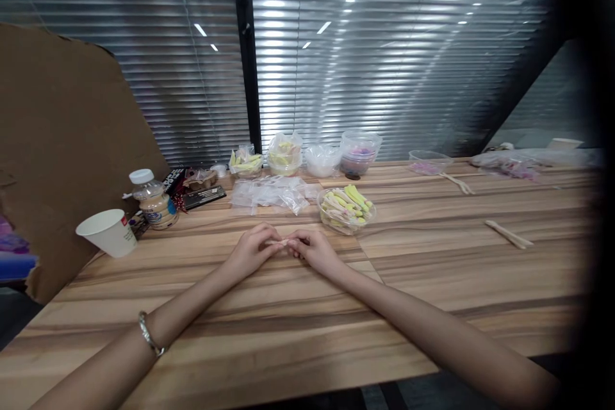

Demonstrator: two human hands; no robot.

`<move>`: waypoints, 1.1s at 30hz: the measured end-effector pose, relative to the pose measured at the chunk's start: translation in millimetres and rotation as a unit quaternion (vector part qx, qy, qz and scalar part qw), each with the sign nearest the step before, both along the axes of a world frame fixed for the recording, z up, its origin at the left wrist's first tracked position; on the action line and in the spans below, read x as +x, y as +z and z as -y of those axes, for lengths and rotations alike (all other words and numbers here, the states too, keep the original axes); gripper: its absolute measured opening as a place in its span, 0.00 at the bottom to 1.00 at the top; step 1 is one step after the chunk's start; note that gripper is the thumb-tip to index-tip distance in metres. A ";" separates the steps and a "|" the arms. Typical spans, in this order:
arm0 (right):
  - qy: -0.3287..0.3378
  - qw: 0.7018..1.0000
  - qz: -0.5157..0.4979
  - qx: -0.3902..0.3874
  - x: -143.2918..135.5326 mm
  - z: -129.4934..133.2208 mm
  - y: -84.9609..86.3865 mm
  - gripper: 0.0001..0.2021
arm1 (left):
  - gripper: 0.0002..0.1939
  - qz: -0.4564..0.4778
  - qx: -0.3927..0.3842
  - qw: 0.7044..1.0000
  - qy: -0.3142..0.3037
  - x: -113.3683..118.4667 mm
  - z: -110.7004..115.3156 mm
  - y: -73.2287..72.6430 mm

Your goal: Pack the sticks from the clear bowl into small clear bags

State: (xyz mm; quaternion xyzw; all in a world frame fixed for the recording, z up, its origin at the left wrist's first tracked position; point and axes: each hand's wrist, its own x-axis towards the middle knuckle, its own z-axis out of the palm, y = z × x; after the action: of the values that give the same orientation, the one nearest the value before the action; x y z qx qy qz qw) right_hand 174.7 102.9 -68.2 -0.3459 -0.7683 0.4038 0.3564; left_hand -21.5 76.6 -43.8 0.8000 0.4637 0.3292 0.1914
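My left hand (pixel 255 245) and my right hand (pixel 313 250) meet above the wooden table, fingers closed in a pinch. Between their fingertips is a thin, pale, stick-like piece (pixel 283 242), mostly covered by the fingers, so its kind is unclear. Just beyond my right hand stands a clear plastic bowl (pixel 331 223) filled with yellow-green and pale pinkish strips (pixel 353 200). Clear plastic bags (pixel 271 193) lie flat behind my hands.
At left are a white paper cup (pixel 108 234), a bottle (pixel 154 202) and a cardboard sheet (pixel 62 134). Several filled tubs and bags, one a purple-filled container (pixel 359 155), line the window side. Pale sticks (pixel 508 235) lie at right, near a shallow clear container (pixel 427 163).
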 end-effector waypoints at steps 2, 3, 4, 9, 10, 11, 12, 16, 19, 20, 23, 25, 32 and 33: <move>-0.006 1.000 0.004 -0.002 -0.3 -1.0 -2.0 0.15 | 0.17 -0.045 0.035 0.998 0.004 0.2 1.6 -1.2; -0.010 1.000 0.008 0.004 -0.5 -0.8 -1.8 0.15 | 0.17 -0.070 0.050 0.996 0.002 0.3 2.0 -2.1; -0.012 1.000 0.012 0.013 -0.6 -0.2 -0.7 0.14 | 0.17 -0.094 0.066 0.993 -0.001 0.3 2.2 -3.2; -0.009 0.998 0.037 0.051 -1.1 5.9 9.9 0.14 | 0.18 -0.216 0.137 0.967 0.015 -1.2 2.4 -9.6; -0.005 0.998 0.039 0.055 -1.2 6.6 11.4 0.14 | 0.18 -0.232 0.149 0.961 0.026 -1.9 2.6 -10.8; -0.001 0.998 0.039 0.058 -1.4 7.0 12.4 0.14 | 0.17 -0.244 0.157 0.957 0.034 -2.7 3.0 -12.1; 0.003 0.998 0.038 0.058 -1.5 7.2 13.0 0.14 | 0.17 -0.251 0.161 0.954 0.037 -3.4 3.5 -13.1; 0.006 0.999 0.013 0.041 -1.3 8.0 13.7 0.17 | 0.17 -0.243 0.136 0.960 0.029 -2.5 5.5 -13.9; 0.011 0.999 -0.022 0.032 -0.2 9.6 15.3 0.16 | 0.19 -0.171 0.047 0.984 0.028 4.8 6.4 -10.1; 0.009 0.999 -0.029 0.038 0.4 10.1 15.9 0.15 | 0.20 -0.132 0.006 0.991 0.029 8.1 6.6 -8.3; 0.000 0.996 -0.040 0.080 2.4 10.6 16.8 0.12 | 0.20 -0.007 -0.096 0.995 0.034 16.7 6.7 -2.6; -0.003 0.994 -0.048 0.097 3.5 10.3 16.6 0.11 | 0.21 0.051 -0.142 0.988 0.028 19.5 5.9 0.4; -0.043 0.993 -0.083 0.066 4.2 6.5 13.7 0.11 | 0.20 0.135 -0.152 0.979 0.025 17.3 0.3 4.2; -0.050 0.993 -0.092 0.048 3.8 5.2 12.7 0.11 | 0.20 0.139 -0.146 0.979 0.030 16.9 0.0 4.1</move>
State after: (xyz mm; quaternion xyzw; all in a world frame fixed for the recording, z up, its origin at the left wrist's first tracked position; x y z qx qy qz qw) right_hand 178.5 97.7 -55.6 -0.3279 -0.7327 0.3781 0.4612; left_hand -4.6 76.6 -39.7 0.6958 0.4992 0.3714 0.3586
